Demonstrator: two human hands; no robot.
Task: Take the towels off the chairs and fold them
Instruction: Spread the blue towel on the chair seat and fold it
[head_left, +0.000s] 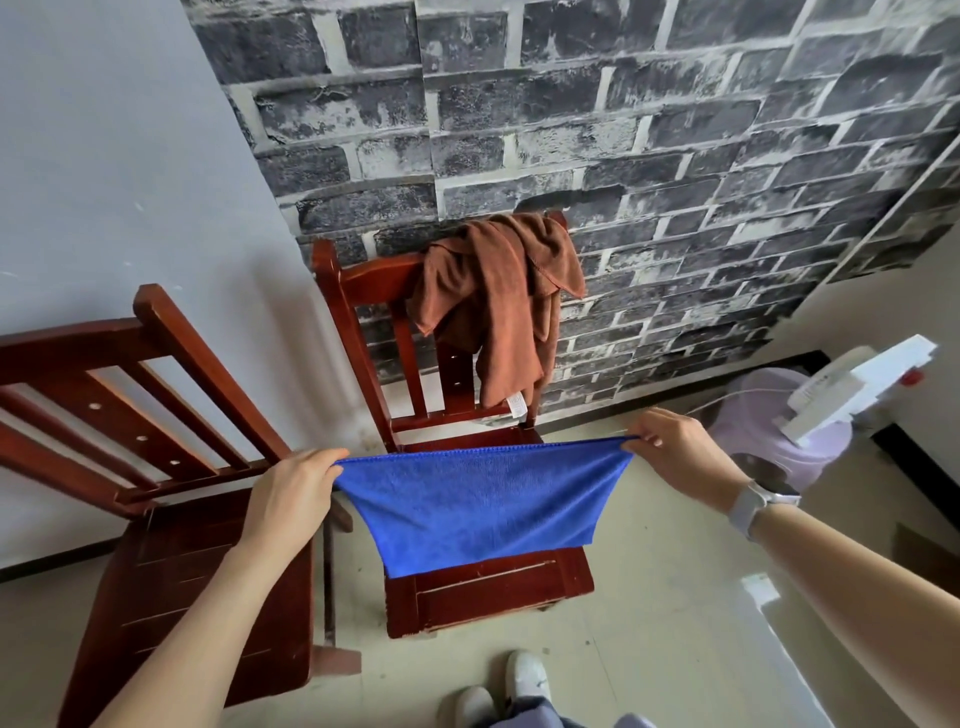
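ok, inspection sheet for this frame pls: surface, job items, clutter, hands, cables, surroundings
Surface: seat of the middle wooden chair, partly hidden behind the hanging blue towel; no table seen.
Job's things: blue towel held stretched by its top corners; brown towel bunched over the middle chair's backrest; left wooden chair carries no towel.
Clutter: lilac plastic stool with a white object on it, at right.
Grippers: left hand pinches the left corner, right hand the right corner; watch on the right wrist.
Cables: nothing seen.
Surroundings: brick-pattern wall, plain grey wall, tiled floor, the person's white shoes.
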